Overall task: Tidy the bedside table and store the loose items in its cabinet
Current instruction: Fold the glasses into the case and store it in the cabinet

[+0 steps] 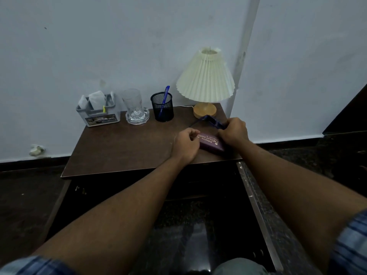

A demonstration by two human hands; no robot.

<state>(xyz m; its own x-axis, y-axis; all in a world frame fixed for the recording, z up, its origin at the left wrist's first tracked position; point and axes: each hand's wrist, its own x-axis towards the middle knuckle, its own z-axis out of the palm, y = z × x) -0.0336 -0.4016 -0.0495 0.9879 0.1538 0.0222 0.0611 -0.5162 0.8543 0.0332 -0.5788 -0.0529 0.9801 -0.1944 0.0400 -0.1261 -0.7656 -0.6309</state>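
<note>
A purple spectacle case (210,143) with gold lettering lies near the front right of the brown bedside table (127,147). My left hand (185,145) rests at the case's left end, fingers curled against it. My right hand (234,132) is at its right end and pinches a pair of dark blue glasses (206,120), whose arm sticks out to the left just above the case. Below the tabletop the cabinet (198,187) stands open, both doors swung out, its inside dark.
Along the back edge stand a grey organiser (99,114) with paper sachets, a glass tumbler (133,105) on a glass dish, a black mesh pen cup (162,110) with a blue pen, and a pleated cream lamp (205,82). The right cabinet door's edge (256,207) juts toward me.
</note>
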